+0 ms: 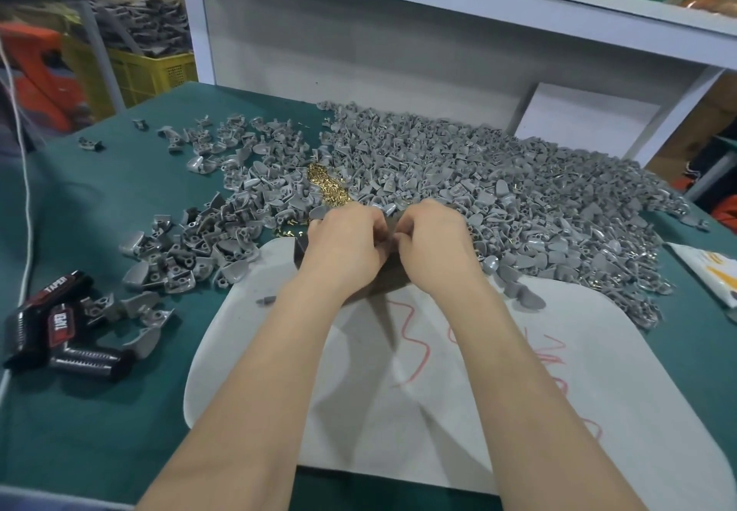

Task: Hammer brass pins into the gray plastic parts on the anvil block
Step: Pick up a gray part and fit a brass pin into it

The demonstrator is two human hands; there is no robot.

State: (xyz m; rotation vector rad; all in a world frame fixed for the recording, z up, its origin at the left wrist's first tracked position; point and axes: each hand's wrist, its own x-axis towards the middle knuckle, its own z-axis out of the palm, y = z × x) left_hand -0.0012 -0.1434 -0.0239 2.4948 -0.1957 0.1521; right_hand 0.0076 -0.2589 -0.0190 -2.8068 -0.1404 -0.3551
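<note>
Both hands meet over the dark anvil block (393, 277) at the far edge of a white mat (498, 391). My left hand (345, 241) has its fingers curled down over the block's top. My right hand (432, 241) is curled too, and its fingertips pinch a small gray plastic part (393, 240) between the two hands. A heap of brass pins (325, 187) lies just beyond the hands, with a few loose ones (287, 231) by the block's left corner. What the left fingers hold is hidden. No hammer is in view.
A large pile of gray plastic parts (498, 187) covers the green table behind and to the right; a smaller pile (191, 247) lies left. Black tool pieces (52, 327) lie at the left edge. A white shelf unit (399, 40) stands behind. A printed packet (714, 271) is at right.
</note>
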